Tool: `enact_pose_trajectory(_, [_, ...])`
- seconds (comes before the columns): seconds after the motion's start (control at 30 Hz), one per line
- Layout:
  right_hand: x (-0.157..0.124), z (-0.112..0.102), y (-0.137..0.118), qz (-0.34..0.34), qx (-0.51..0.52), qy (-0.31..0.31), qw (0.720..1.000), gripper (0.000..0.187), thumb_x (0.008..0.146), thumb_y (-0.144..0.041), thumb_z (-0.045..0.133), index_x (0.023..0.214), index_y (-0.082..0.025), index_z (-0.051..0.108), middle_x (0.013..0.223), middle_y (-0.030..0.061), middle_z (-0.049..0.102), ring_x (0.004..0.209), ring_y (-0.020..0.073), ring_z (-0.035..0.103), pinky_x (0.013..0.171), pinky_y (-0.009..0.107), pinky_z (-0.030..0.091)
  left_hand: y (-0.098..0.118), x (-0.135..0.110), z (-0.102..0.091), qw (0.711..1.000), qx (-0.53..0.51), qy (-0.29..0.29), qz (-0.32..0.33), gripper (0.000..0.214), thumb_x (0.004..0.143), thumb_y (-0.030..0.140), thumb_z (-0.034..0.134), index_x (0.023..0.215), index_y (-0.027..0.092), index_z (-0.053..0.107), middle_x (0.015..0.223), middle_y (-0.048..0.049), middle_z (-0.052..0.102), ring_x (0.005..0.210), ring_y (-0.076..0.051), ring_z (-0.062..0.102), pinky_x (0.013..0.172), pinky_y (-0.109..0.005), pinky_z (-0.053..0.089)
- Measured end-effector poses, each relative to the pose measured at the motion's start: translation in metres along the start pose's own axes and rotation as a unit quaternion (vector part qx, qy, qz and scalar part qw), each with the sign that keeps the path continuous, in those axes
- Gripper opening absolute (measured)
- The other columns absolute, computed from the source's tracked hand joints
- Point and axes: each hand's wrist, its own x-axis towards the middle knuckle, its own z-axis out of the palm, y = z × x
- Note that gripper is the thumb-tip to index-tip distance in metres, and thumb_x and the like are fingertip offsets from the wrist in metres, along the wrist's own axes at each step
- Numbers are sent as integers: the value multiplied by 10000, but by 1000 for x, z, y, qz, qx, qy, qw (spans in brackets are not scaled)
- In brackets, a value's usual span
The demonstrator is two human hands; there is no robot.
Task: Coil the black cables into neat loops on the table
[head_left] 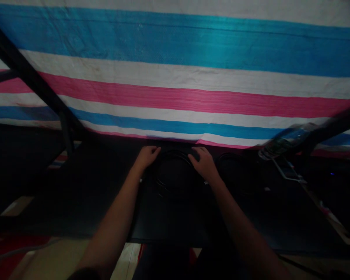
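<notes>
Black frame bar (41, 81) slants at left; dark bench (81, 190) runs broad from there, front edge near the person's legs (163, 262). Left hand (146, 156) by left side of coiled black cable (177, 153), right hand (203, 161) by its right; hands apart, grip too dark to tell. Further right: second coil (226, 155), plastic bottle (288, 140). Striped sheet (175, 101) walls the back edge.

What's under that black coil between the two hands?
The dark tabletop shows around the black coil; whatever lies directly beneath its loops is covered and can't be seen.
</notes>
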Motion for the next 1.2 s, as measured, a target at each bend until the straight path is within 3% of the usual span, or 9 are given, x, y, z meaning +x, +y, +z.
enact_pose_trajectory(0.13, [-12,11,-3,107,49,-31,993,432,822,-421,727,1134,-124,689,1122,189,637,1040,329,604,906,483,485,1,2,-1,999,6,-34,22,333,805,498,681,676,191,691,715,-77,677,685,-219,577,705,-358,411])
enact_pose_trajectory(0.3, [-16,8,-1,88,133,-31,987,109,802,-275,690,831,-170,689,810,65,628,741,202,576,737,346,461,8,2,8,998,-26,-44,36,222,748,407,742,717,197,679,748,-53,674,710,-217,574,718,-357,408])
enact_pose_trajectory(0.37, [-15,6,-1,87,166,-5,982,117,811,-266,660,731,-182,642,748,44,596,704,188,548,709,334,439,13,1,11,997,-49,-33,40,200,781,390,712,749,199,664,767,-44,672,708,-206,576,703,-342,413])
enact_pose_trajectory(0.5, [-12,5,-2,107,248,61,961,115,816,-297,655,782,-190,629,731,26,594,693,181,563,663,311,433,21,-2,11,993,-111,4,40,222,858,410,640,817,192,625,800,-45,687,756,-195,622,718,-317,447])
enact_pose_trajectory(0.7, [-13,3,0,168,393,124,896,241,870,-439,625,903,-205,579,628,-58,506,386,80,417,394,240,305,21,-2,5,979,-204,5,21,422,949,546,466,915,167,649,735,-48,701,700,-194,665,649,-289,479])
enact_pose_trajectory(0.93, [-9,0,5,189,493,178,831,280,861,-486,637,886,-224,540,670,-76,463,380,38,347,378,212,320,9,1,-9,973,-142,176,-40,519,989,512,354,728,178,655,679,-61,670,671,-184,631,649,-287,446])
enact_pose_trajectory(1.0, [-9,1,7,189,499,181,826,274,848,-470,658,875,-220,550,654,-78,466,379,39,355,370,208,307,9,1,-11,983,-89,145,-62,563,987,531,329,622,195,596,585,-48,618,611,-185,608,608,-286,423])
enact_pose_trajectory(1.1, [-8,3,8,189,496,179,828,262,836,-442,681,845,-211,556,618,-81,464,377,43,374,361,205,287,14,-2,-12,996,-54,42,-61,620,955,607,364,517,211,555,483,-39,570,538,-194,595,567,-293,407])
enact_pose_trajectory(1.2, [-8,3,8,187,483,176,837,246,843,-424,668,831,-208,553,619,-75,479,376,45,394,363,208,293,25,-7,-11,997,-48,-27,-57,627,927,665,391,558,207,608,476,-43,597,496,-206,600,538,-300,396])
